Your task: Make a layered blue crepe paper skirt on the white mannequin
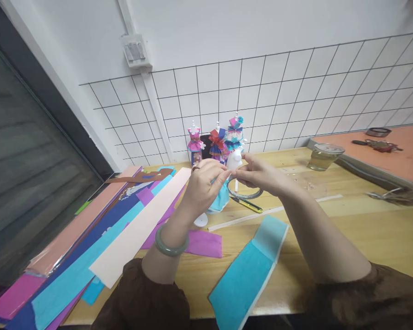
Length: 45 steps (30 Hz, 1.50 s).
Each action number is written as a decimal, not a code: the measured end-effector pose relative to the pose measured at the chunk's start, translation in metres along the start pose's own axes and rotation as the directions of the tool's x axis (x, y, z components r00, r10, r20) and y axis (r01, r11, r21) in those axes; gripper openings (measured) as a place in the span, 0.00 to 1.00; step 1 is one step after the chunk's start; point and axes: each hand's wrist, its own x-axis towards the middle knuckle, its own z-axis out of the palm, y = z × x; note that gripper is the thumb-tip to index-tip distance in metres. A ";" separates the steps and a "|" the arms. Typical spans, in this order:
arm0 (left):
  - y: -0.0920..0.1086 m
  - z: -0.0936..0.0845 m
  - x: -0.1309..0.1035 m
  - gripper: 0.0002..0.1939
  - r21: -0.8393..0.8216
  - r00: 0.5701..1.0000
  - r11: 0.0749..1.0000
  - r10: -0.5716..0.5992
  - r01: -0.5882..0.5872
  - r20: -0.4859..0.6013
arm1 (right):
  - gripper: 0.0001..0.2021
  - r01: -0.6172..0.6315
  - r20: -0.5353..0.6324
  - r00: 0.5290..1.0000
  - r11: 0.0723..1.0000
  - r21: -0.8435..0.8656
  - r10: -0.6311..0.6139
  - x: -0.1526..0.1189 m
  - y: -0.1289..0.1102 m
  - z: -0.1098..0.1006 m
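A small white dress form (234, 159) with a turquoise paper skirt (220, 200) stands in front of me, its round white base (201, 220) on the table. My left hand (206, 183) is closed at the form's waist, thumb and fingers pinched together and partly covering the skirt. On the other side my right hand (258, 173) pinches at the waist too, its fingertips close to the left thumb. Behind them stand three small decorated forms, one in pink (194, 140), one with a red bow (217, 140), one in turquoise and pink (235, 133).
Long strips of coloured paper (141, 227) cover the left of the table. A turquoise piece (247, 275) lies near the front edge. A yellow cutter (251, 205) lies by a tape roll (245, 189). A glass jar (325, 156) and scissors (385, 196) are at right.
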 end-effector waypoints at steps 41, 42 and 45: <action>-0.034 0.003 0.000 0.21 -0.330 0.871 0.836 -0.486 0.439 -0.070 | 0.10 -0.055 -0.310 0.903 0.636 -0.769 -0.297 -0.022 -0.025 0.039; -0.035 0.003 0.000 0.21 -0.365 0.870 0.820 -0.491 0.441 -0.050 | 0.10 -0.071 -0.316 0.903 0.623 -0.779 -0.292 -0.022 -0.026 0.040; -0.037 0.000 -0.001 0.20 -0.432 0.878 0.796 -0.478 0.424 -0.018 | 0.10 -0.105 -0.329 0.905 0.608 -0.787 -0.270 -0.020 -0.027 0.039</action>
